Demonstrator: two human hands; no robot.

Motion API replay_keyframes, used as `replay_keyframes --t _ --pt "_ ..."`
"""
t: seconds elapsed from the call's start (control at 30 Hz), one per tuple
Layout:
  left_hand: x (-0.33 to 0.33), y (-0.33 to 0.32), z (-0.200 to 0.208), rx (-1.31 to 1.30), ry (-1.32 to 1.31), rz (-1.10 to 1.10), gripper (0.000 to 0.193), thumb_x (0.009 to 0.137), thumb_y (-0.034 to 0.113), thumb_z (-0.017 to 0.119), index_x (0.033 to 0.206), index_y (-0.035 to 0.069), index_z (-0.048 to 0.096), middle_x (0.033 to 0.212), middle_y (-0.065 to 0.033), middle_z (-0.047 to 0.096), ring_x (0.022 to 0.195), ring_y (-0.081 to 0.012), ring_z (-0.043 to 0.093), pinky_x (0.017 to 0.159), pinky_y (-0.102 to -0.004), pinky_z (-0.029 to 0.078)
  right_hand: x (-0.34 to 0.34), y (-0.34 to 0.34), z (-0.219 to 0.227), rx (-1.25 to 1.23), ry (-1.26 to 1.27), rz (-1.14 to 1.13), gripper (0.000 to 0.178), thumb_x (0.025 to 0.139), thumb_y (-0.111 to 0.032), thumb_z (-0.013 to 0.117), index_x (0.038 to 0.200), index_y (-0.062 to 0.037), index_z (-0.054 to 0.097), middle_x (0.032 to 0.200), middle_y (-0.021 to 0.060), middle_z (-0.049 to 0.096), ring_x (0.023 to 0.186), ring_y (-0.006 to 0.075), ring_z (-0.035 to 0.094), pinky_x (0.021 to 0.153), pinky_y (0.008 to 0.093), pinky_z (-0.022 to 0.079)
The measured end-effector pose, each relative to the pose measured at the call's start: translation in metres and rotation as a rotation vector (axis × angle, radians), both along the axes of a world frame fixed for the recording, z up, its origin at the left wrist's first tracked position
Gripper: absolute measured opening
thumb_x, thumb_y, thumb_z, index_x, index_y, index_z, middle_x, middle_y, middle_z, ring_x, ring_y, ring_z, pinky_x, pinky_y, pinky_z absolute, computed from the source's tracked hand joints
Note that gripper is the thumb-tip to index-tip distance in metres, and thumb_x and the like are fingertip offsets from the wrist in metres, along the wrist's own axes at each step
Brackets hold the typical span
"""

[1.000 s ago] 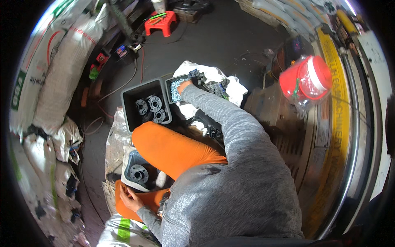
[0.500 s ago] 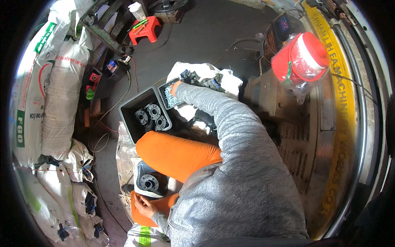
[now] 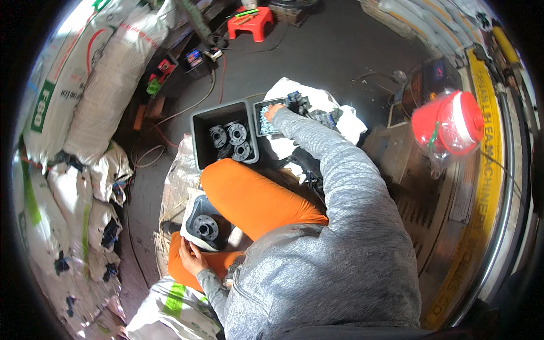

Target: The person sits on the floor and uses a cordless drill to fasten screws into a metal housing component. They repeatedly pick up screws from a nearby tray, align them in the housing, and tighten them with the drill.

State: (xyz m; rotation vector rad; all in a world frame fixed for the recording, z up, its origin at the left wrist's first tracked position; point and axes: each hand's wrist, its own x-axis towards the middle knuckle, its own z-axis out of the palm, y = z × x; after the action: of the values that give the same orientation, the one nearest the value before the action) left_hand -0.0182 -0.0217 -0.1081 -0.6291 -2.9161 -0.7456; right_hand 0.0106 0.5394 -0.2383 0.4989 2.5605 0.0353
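Note:
My right hand [image 3: 273, 112] reaches into a small dark tray [image 3: 262, 104] full of small bluish-silver screws [image 3: 264, 122]; its fingertips are hidden among them. My left hand [image 3: 194, 260] lies by my left thigh, at the near rim of a grey container [image 3: 196, 211], fingers loosely stretched, with nothing visible in them. In that container stands a dark round flanged part [image 3: 205, 228] with holes around its rim. Beyond my right knee, several similar flanged parts [image 3: 237, 134] sit in a larger dark grey bin [image 3: 198, 136], just left of the screw tray.
A white sack [image 3: 349, 126] with dark pieces on it lies right of the tray. A red bucket [image 3: 447, 122] wrapped in plastic stands at right. Stuffed white sacks [image 3: 107, 90] line the left side. A red stool [image 3: 250, 25] stands far off; cables [image 3: 192, 105] cross the floor.
The view has turned, shifting the scene. My right hand stays at the screw tray. My left hand has moved up closer to the grey container's near rim, its fingers less curled.

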Motion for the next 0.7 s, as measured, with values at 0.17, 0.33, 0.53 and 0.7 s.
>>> replay_keyframes --t 0.17,0.33,0.53,0.7 --pt "0.003 0.0 0.0 0.01 -0.003 -0.001 0.031 0.09 0.013 0.057 0.121 0.006 0.058 0.096 -0.0126 0.062 0.083 -0.0274 0.062 0.075 -0.0378 0.049 0.004 -0.003 0.01 0.004 0.047 0.048 0.035 0.089 -0.017 0.048 0.122 -0.0136 0.057 0.118 0.0171 0.059 0.102 0.0352 0.063 0.079 0.0478 0.053" --pt "0.004 0.002 0.001 0.017 0.039 -0.02 0.031 0.091 0.013 0.057 0.121 0.007 0.058 0.094 -0.0132 0.062 0.081 -0.0263 0.063 0.072 -0.0368 0.049 0.014 -0.011 0.044 -0.038 0.115 -0.024 0.033 0.09 -0.014 0.046 0.119 -0.0158 0.06 0.109 0.0157 0.065 0.1 0.031 0.064 0.081 0.0444 0.053" --pt "0.003 0.003 0.0 0.024 -0.007 -0.003 0.03 0.091 0.012 0.057 0.12 0.007 0.059 0.092 -0.0127 0.062 0.08 -0.0256 0.063 0.07 -0.0361 0.05 0.018 -0.008 0.069 -0.148 0.203 -0.337 0.039 0.086 -0.01 0.053 0.122 -0.0209 0.059 0.116 0.0142 0.063 0.11 0.0298 0.06 0.092 0.0414 0.049" --pt "0.002 0.001 -0.004 0.045 0.064 -0.046 0.03 0.091 0.013 0.057 0.12 0.008 0.059 0.094 -0.0135 0.063 0.08 -0.0293 0.062 0.069 -0.0376 0.049 0.023 0.0 0.069 -0.297 0.274 -0.486 0.042 0.075 -0.003 0.063 0.113 -0.0221 0.067 0.119 0.0115 0.063 0.112 0.0274 0.059 0.097 0.0386 0.046"
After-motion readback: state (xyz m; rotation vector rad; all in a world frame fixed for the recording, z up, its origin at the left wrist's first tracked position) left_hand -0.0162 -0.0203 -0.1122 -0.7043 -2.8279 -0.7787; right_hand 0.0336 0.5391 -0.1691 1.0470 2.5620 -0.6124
